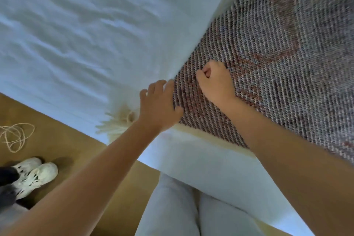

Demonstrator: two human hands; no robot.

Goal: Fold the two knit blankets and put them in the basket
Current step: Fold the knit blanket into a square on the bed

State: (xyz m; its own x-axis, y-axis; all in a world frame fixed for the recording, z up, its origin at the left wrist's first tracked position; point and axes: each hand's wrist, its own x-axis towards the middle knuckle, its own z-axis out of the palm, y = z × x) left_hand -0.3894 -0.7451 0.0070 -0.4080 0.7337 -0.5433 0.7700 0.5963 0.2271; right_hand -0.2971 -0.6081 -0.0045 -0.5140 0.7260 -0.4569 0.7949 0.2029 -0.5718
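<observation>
A grey and dark red knit blanket (277,48) lies spread over the right part of a bed. Under it a cream blanket (201,134) shows as a pale strip along its edges, with a fringe tassel (118,120) at the bed's corner. My left hand (159,103) grips the near left corner of the grey blanket, thumb on top and fingers at the edge. My right hand (214,80) is closed in a fist on the grey blanket just beside it, pinching the knit. No basket is in view.
The bed has a wrinkled white sheet (76,34). A brown floor (63,145) lies to the left, with a loose loop of cord (15,136) and a pair of white sneakers (32,174). My legs in light trousers (182,207) stand against the bed's edge.
</observation>
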